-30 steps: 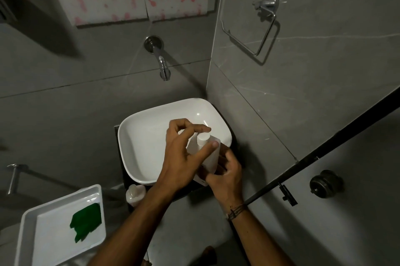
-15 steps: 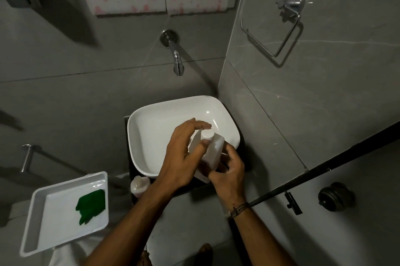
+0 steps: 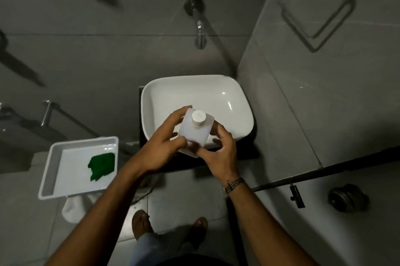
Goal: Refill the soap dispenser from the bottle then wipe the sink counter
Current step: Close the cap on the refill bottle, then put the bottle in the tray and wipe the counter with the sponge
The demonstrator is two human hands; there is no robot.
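- The bottle point(image 3: 194, 136) — white, with its round cap point(image 3: 198, 116) on — is held over the near edge of the sink point(image 3: 151, 97), roughly upright.
- The left hand point(image 3: 160, 148) grips the bottle's left side, fingers curled round it and thumb across the front.
- The right hand point(image 3: 220, 153) grips the right side, fingers wrapped behind the bottle; a dark band point(image 3: 233, 184) sits on that wrist.
- The tap point(image 3: 200, 29) juts from the wall above the basin.
- To the left, well apart from the sink, a white tray point(image 3: 54, 157) holds a crumpled green cloth point(image 3: 101, 165).
- A towel ring point(image 3: 320, 21) hangs on the right wall — blurred.
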